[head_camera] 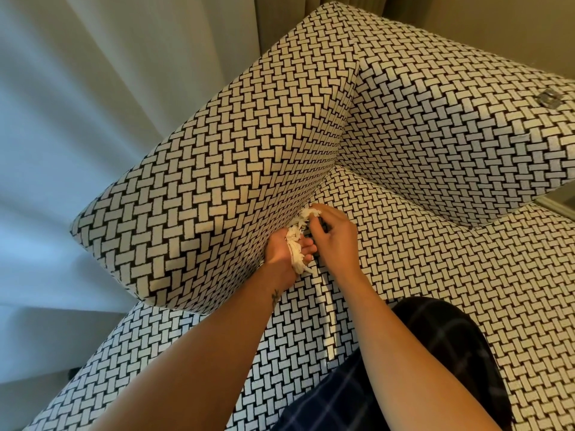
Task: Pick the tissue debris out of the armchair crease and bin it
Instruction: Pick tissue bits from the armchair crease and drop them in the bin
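White shredded tissue debris [297, 241] lies bunched at the crease between the armchair's left armrest [217, 188] and its seat cushion [420, 269]. My left hand [284, 248] grips a wad of the tissue, with strands hanging below its palm. Beside it, my right hand [334, 236] has its fingers curled down into the crease and pinches more tissue [308, 213] at the fingertips. Both hands touch at the crease. How far the tissue runs down into the crease is hidden.
The armchair has a black-and-white basket-weave cover, with its backrest [466, 113] at the upper right. Pale curtains [109, 88] hang to the left. My knee in dark checked fabric [420, 368] rests on the seat's front. No bin is in view.
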Tool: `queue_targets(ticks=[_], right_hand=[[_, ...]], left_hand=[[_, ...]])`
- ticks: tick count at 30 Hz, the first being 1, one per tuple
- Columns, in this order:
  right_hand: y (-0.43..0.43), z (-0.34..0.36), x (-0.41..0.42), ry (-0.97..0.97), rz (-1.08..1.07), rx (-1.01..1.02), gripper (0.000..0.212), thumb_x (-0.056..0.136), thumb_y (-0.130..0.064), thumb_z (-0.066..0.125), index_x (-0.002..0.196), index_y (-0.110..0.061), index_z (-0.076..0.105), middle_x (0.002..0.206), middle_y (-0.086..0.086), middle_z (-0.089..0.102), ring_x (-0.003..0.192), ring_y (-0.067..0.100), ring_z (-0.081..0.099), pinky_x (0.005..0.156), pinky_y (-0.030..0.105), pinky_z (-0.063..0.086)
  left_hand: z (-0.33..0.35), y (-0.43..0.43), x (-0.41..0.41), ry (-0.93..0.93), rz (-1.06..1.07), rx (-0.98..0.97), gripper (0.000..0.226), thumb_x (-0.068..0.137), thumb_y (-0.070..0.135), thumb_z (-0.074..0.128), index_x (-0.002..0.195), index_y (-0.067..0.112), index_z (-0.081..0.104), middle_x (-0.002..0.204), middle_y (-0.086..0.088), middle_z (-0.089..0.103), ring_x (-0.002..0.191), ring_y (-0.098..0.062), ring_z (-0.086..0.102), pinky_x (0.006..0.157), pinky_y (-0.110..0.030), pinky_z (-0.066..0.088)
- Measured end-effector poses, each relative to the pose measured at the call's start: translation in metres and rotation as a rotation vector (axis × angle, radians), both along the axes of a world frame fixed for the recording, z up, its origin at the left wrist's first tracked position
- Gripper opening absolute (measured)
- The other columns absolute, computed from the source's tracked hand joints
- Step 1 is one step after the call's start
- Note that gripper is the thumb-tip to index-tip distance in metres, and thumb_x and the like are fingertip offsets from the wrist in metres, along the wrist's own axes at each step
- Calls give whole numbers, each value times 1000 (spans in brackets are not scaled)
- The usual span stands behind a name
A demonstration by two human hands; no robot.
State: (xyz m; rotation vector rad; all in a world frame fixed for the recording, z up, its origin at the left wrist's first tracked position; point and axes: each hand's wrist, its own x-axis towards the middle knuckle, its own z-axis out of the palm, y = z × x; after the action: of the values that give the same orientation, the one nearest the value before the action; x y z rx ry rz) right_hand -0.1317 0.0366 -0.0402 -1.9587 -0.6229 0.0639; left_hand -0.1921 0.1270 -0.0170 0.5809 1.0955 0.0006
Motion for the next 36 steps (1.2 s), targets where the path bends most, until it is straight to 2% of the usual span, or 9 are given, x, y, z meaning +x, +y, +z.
queue_targets(ticks=[4,11,16,21,23,26,29,33,36], right_hand=[[-2,-1,-5,41,-23,-31,26,100,-20,61,122,-15,72,120,-12,68,116,8,59,100,31,50],[-7,8,-13,154,-135,121,25,99,-17,62,121,-15,73,120,-7,70,115,6,62,96,34,56],[-22,22,-15,280,-146,167,21,99,-19,62,114,-21,76,110,-10,74,107,6,67,95,29,55],[-26,22,-29,381,-13,40,14,95,-17,66,103,-19,78,102,-10,73,97,7,68,89,31,57],[-27,21,-32,370,26,-18,13,93,-16,69,102,-14,78,114,-10,68,105,2,62,91,21,51],[-30,23,-35,372,44,-73,5,89,-15,74,92,-11,77,119,-8,63,102,-10,56,81,2,42],[-32,21,-36,385,21,-95,12,84,-16,79,79,-16,68,105,-5,60,93,1,60,79,11,46],[-30,14,-40,434,6,-98,25,81,-24,80,90,-20,57,94,-1,60,83,15,62,76,35,57],[-29,17,-41,463,18,-86,35,84,-20,79,109,-22,54,99,-1,61,81,11,62,72,30,58]], left_hand=[[1,-2,0,-40,-6,-3,46,106,27,29,75,10,59,47,-2,58,33,-10,43,34,-15,29],[-2,-1,-3,-61,-8,7,44,107,31,32,92,11,69,67,-3,74,47,-12,64,43,-19,43],[-4,0,-5,-87,-6,-38,44,108,37,36,118,7,66,81,-9,78,59,-18,72,48,-23,55],[-3,-2,-9,-149,-18,-25,44,107,35,38,101,5,70,85,-13,73,72,-23,69,67,-32,56],[-3,-2,-10,-155,-48,-35,45,107,38,39,99,7,70,87,-13,73,78,-25,67,75,-35,53],[1,-5,-18,-176,-114,-9,40,108,33,40,108,6,70,91,-13,75,80,-24,69,76,-36,55],[-4,-14,-29,-186,-145,18,38,106,25,46,125,-1,65,104,-16,73,86,-24,73,70,-34,60],[-11,-26,-40,-169,-34,20,41,108,25,43,129,-4,62,105,-18,75,92,-25,74,77,-35,61],[-7,-30,-44,-191,-18,16,41,109,30,41,127,0,63,104,-17,76,96,-27,74,84,-37,57]])
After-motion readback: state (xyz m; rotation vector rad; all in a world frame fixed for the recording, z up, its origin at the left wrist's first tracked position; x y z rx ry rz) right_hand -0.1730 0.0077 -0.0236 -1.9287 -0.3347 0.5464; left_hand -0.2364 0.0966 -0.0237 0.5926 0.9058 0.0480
